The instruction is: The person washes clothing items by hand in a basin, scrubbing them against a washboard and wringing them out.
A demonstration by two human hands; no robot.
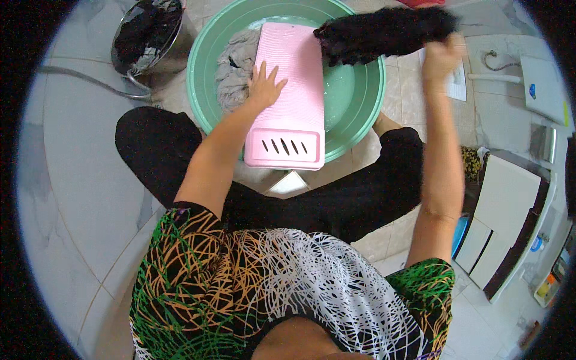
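My left hand [267,86] lies flat with its fingers spread on the ridged face of a pink plastic washboard [294,94]. The board leans across a round green plastic tub [355,96], its slotted end over the near rim. A wet grey cloth [234,72] lies bunched in the tub, left of the board. At the upper right my right hand [443,56], slightly blurred, grips the end of a dark, wet, bunched cloth [387,36]. That cloth stretches leftward over the tub's right rim to the board's upper right edge.
A metal bucket [173,49] holding dark cloth [146,36] stands at the upper left. A grey hose [99,82] runs beside it. A white cabinet [506,198] stands at the right. Something red [418,2] shows at the top edge. My bent legs flank the tub on the tiled floor.
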